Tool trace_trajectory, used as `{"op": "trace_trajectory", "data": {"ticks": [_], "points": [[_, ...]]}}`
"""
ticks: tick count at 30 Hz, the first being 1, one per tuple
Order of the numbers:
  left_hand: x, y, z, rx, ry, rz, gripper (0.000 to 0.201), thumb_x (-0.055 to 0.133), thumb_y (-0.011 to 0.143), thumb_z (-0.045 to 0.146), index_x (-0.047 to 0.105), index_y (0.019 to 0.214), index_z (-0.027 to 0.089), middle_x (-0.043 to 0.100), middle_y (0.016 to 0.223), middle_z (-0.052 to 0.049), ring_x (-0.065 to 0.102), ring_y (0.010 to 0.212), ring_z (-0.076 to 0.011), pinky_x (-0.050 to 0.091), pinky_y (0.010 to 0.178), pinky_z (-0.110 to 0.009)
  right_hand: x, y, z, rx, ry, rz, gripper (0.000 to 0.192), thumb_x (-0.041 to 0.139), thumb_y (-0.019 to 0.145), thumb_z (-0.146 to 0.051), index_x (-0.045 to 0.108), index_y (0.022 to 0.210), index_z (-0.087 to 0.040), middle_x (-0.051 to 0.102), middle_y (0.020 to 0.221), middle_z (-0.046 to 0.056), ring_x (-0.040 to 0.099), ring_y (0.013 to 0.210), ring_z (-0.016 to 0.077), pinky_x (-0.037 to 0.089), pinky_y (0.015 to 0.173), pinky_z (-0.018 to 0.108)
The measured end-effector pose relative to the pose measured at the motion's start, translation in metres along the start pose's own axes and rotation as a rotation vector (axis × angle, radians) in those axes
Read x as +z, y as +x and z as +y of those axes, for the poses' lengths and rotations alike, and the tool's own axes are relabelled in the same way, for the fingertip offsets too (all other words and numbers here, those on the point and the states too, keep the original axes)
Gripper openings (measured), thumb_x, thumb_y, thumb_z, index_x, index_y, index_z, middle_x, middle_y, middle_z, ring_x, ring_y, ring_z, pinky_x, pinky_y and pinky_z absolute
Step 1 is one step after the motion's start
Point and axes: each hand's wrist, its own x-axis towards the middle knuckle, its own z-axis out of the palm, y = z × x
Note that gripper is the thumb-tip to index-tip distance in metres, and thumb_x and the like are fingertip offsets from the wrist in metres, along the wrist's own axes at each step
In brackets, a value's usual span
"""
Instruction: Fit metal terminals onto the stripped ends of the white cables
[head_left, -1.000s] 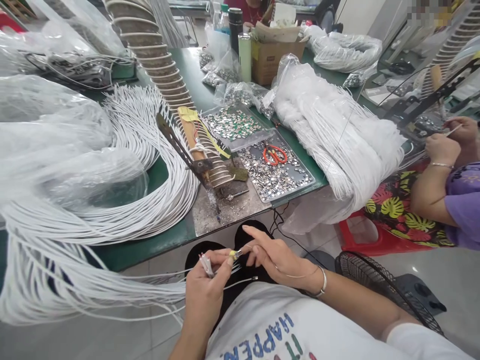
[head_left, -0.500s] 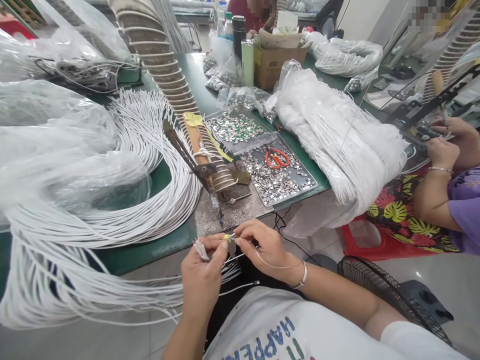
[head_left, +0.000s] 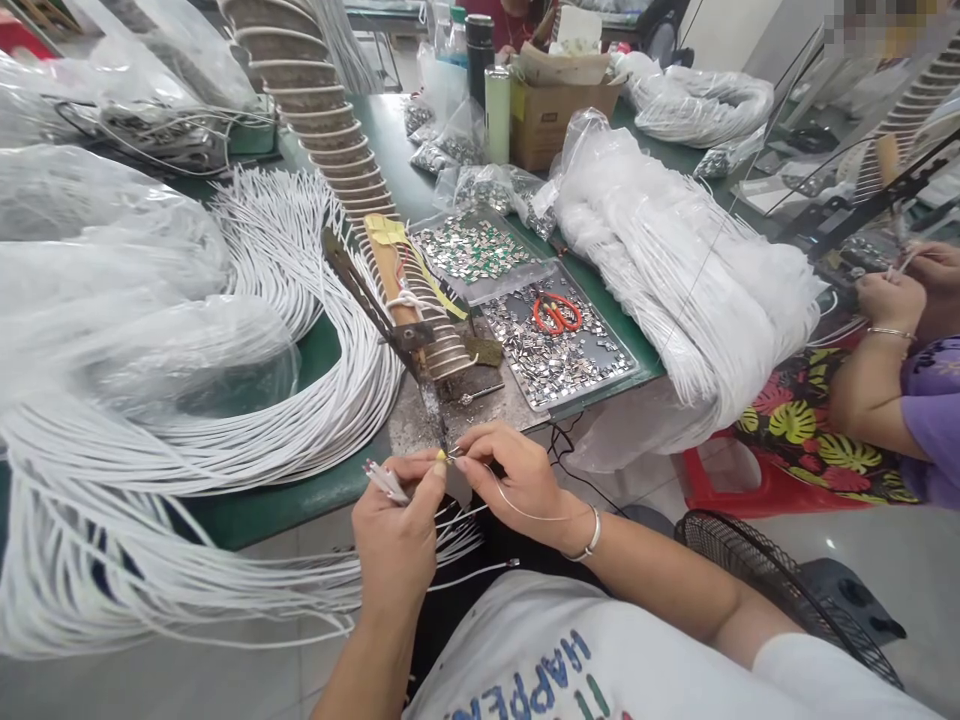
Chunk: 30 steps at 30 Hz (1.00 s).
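Observation:
My left hand (head_left: 397,535) pinches the end of a thin white cable between thumb and forefinger and holds a few more cable ends (head_left: 384,480) in its fingers. My right hand (head_left: 510,475) touches the same cable tip from the right, a thin wire looping under its wrist. Both hands meet just below the tip of a dark metal tool (head_left: 433,415) fixed on a worn metal plate (head_left: 480,412) at the green table's front edge. A large sheaf of white cables (head_left: 150,560) trails from the left over the table edge to my lap.
Two trays of small metal parts (head_left: 559,350), one with red scissors (head_left: 555,312), lie right of the plate. A bagged bundle of white cables (head_left: 675,270) hangs off the table. A ribbed hose (head_left: 330,150) rises behind. A co-worker's hands (head_left: 892,295) work at right. A fan (head_left: 757,580) stands on the floor.
Both hands have moved up and forward from my lap to the tip of the fixed tool at the table edge, still holding the cable end.

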Motion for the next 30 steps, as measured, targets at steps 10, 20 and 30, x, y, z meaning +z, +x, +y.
{"op": "trace_trajectory", "data": {"ticks": [10, 20, 30], "points": [[0.001, 0.002, -0.002, 0.039, -0.056, 0.009, 0.013, 0.072, 0.073, 0.024, 0.062, 0.067, 0.019, 0.068, 0.082, -0.002, 0.063, 0.084, -0.0183, 0.047, 0.082, -0.03, -0.001, 0.003, -0.002, -0.042, 0.024, -0.005, 0.01, 0.056, 0.091, -0.017, 0.054, 0.082, -0.018, 0.066, 0.09, 0.007, 0.063, 0.089, 0.0142, 0.052, 0.079, 0.027], [-0.017, -0.012, -0.024, -0.124, -0.046, -0.119, 0.015, 0.072, 0.077, 0.027, 0.063, 0.07, 0.018, 0.069, 0.087, -0.003, 0.062, 0.087, -0.0185, 0.046, 0.081, -0.029, -0.006, -0.012, 0.014, -0.109, 0.078, -0.088, 0.007, 0.055, 0.093, -0.018, 0.054, 0.087, -0.017, 0.068, 0.093, 0.009, 0.065, 0.089, 0.0144, 0.055, 0.079, 0.027], [-0.025, -0.022, -0.004, -0.517, -0.168, -0.332, 0.025, 0.076, 0.071, 0.029, 0.057, 0.065, 0.014, 0.07, 0.086, -0.003, 0.03, 0.046, -0.0013, 0.023, 0.045, -0.019, -0.012, -0.026, 0.017, -0.236, 0.074, -0.167, 0.005, 0.051, 0.096, -0.018, 0.048, 0.092, -0.018, 0.064, 0.088, 0.009, 0.061, 0.084, 0.0139, 0.056, 0.072, 0.025]]}}
